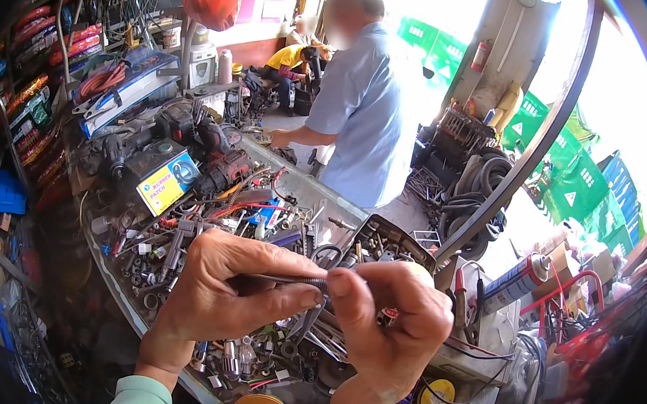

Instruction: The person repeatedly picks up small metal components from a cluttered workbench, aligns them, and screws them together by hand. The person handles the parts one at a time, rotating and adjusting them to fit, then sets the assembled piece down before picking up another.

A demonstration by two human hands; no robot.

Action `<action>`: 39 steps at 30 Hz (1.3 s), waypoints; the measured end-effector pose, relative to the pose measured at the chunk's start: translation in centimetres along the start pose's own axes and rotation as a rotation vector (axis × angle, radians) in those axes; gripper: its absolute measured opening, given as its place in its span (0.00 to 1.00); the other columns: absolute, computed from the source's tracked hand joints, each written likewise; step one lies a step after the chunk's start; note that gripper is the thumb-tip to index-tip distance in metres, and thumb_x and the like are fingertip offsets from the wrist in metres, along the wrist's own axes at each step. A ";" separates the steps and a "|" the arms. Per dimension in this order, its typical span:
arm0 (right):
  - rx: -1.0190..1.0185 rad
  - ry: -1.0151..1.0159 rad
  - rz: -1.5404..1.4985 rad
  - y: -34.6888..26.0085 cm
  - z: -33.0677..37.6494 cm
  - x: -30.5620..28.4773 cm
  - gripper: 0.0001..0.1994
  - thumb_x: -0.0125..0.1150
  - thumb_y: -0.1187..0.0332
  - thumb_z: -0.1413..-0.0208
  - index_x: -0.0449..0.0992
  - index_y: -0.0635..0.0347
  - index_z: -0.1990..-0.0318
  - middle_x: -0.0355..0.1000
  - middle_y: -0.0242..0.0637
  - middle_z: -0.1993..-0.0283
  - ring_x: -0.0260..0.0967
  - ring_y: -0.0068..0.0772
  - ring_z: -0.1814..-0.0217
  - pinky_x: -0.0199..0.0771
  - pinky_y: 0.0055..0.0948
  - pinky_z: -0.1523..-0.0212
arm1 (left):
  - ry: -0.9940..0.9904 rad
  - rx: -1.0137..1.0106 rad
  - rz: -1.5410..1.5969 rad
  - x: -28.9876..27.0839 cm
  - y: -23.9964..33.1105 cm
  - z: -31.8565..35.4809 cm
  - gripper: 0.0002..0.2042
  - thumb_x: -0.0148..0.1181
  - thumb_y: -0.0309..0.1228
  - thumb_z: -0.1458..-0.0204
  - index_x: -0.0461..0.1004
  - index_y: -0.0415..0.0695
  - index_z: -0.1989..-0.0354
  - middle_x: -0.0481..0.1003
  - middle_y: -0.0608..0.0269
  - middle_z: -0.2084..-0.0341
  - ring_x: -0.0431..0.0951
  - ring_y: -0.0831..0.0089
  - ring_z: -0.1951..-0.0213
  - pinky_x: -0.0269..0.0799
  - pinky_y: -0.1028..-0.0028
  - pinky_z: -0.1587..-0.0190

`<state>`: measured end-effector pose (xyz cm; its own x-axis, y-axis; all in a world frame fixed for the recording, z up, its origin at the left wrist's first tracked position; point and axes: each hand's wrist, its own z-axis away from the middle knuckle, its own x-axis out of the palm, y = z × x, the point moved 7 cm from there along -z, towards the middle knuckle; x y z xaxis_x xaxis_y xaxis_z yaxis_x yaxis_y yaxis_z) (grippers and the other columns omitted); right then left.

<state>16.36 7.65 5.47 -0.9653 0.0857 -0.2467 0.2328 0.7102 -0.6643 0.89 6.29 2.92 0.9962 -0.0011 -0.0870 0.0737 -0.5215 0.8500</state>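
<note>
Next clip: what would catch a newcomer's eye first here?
At centre, the left hand and right hand pinch a thin dark threaded rod between them. Beneath them lies a workbench heaped with tools, bolts and wires, with a yellow-and-blue box to the upper left. Behind the bench stands a person in a light blue shirt.

Both hands (pixel 233 286) (pixel 394 321) pinch a thin metal rod (pixel 287 280).

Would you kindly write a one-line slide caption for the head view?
Left hand and right hand hold a thin dark metal rod between them above a cluttered workbench.
</note>
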 end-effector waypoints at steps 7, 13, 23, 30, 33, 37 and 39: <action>-0.170 0.369 0.058 -0.1 0.5 -0.7 0.10 0.71 0.75 0.55 0.76 0.67 0.67 0.70 0.29 0.83 0.65 0.14 0.84 0.60 0.16 0.83 | -0.175 -0.064 -0.324 1.6 -0.4 0.3 0.18 0.66 0.29 0.54 0.70 0.41 0.53 0.64 0.67 0.89 0.63 0.82 0.87 0.57 0.74 0.83; -0.051 0.259 0.123 0.6 0.2 1.4 0.08 0.71 0.71 0.53 0.77 0.64 0.70 0.66 0.24 0.87 0.57 0.08 0.85 0.52 0.13 0.81 | -0.172 -0.172 -0.240 2.7 -0.8 0.8 0.25 0.62 0.25 0.56 0.59 0.41 0.49 0.70 0.60 0.84 0.73 0.68 0.83 0.65 0.72 0.78; -0.020 0.351 0.118 2.4 0.0 -0.2 0.08 0.70 0.70 0.51 0.77 0.64 0.72 0.66 0.23 0.86 0.56 0.07 0.83 0.49 0.12 0.81 | -0.165 -0.043 -0.263 1.8 1.0 0.6 0.06 0.62 0.21 0.51 0.74 0.36 0.65 0.76 0.56 0.76 0.80 0.69 0.73 0.73 0.74 0.70; 0.139 0.533 -0.118 2.7 0.3 -3.4 0.06 0.65 0.72 0.48 0.77 0.67 0.67 0.70 0.29 0.82 0.62 0.11 0.84 0.54 0.12 0.84 | 0.122 0.073 -0.270 -1.4 1.3 0.1 0.07 0.67 0.24 0.53 0.76 0.35 0.69 0.75 0.63 0.76 0.73 0.84 0.74 0.68 0.85 0.71; 0.233 0.495 -0.194 2.5 0.7 -3.5 0.05 0.62 0.80 0.53 0.76 0.68 0.67 0.72 0.30 0.77 0.66 0.12 0.79 0.62 0.11 0.77 | 0.116 0.023 -0.249 -1.7 1.2 0.1 0.07 0.67 0.24 0.54 0.76 0.35 0.69 0.75 0.63 0.76 0.73 0.84 0.75 0.68 0.84 0.71; 0.258 0.420 -0.159 3.0 0.7 -2.8 0.08 0.63 0.81 0.57 0.76 0.67 0.66 0.71 0.27 0.78 0.63 0.10 0.80 0.58 0.11 0.80 | 0.107 -0.016 -0.232 -1.5 0.9 0.3 0.07 0.68 0.23 0.55 0.76 0.35 0.71 0.76 0.64 0.76 0.73 0.84 0.75 0.69 0.84 0.72; 0.281 0.372 -0.147 2.9 0.7 -2.1 0.09 0.63 0.81 0.58 0.76 0.65 0.66 0.70 0.26 0.79 0.62 0.09 0.81 0.56 0.10 0.81 | 0.111 -0.040 -0.234 -1.5 0.7 0.5 0.07 0.68 0.22 0.57 0.78 0.36 0.69 0.76 0.65 0.78 0.73 0.84 0.77 0.67 0.83 0.74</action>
<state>19.18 9.07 3.56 -0.9552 0.2787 0.0993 0.0639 0.5219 -0.8506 -0.54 5.57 3.36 0.9506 0.2102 -0.2286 0.3027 -0.4627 0.8332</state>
